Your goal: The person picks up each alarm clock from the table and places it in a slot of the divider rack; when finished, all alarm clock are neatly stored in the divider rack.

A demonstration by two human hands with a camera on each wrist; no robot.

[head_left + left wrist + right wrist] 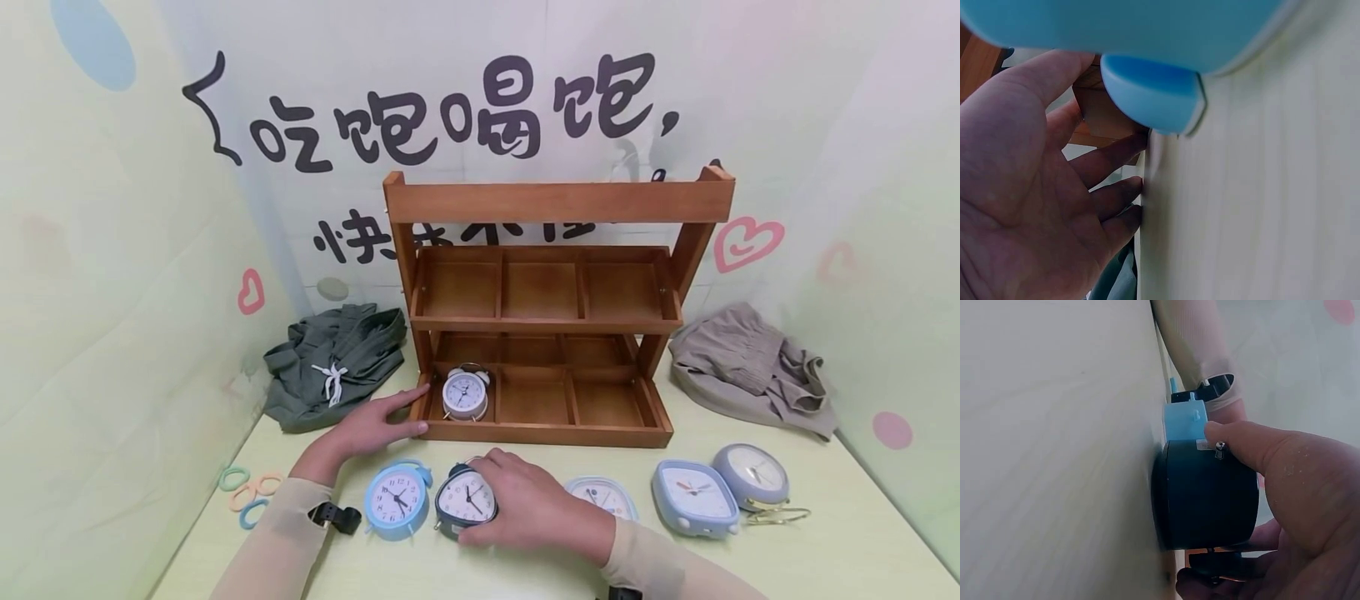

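My right hand [528,500] grips a dark alarm clock [457,500] with a white face, thumb on one side and fingers on the other. In the right wrist view the dark clock's rounded back [1210,494] shows, with a small metal foot by the thumb. My left hand [375,429] touches the lower left corner of a brown wooden two-tier rack [558,202], fingers extended. A white twin-bell alarm clock [465,395] stands in the rack's lower left compartment. Between my hands sits a light-blue alarm clock [396,502], which looms close in the left wrist view.
A pale-blue clock [600,492] is partly hidden behind my right hand. Farther right are a square blue clock [694,498] and a round bluish clock [752,475]. Coloured rings [242,497] lie at left. Dark green clothing [330,367] and taupe clothing [750,371] flank the rack.
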